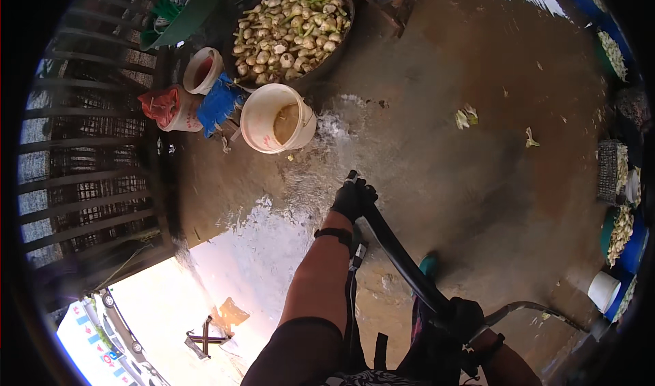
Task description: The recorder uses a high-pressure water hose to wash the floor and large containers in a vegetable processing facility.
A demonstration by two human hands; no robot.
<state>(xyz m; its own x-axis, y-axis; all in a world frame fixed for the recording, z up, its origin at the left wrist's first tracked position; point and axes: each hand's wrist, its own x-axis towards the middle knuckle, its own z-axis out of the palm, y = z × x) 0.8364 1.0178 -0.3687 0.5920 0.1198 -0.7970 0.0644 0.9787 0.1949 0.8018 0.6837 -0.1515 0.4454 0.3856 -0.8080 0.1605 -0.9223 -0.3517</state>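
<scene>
Both my hands, in black gloves, are closed around a thick black tube that looks like a hose. It slants from the middle of the view down toward the lower right. My left hand grips its upper end, and a short dark tip sticks out above the fingers. Lower down, close to my body, my right hand wraps around it. Past the right hand a thinner, greyish length curves away to the right. Beyond my left hand stands a white bucket with brownish contents, not touched by either hand.
A large round tub heaped with garlic bulbs stands at the far side. Near it are a smaller white bucket, a blue cloth and a slatted wall. Crates line the right. The floor looks wet.
</scene>
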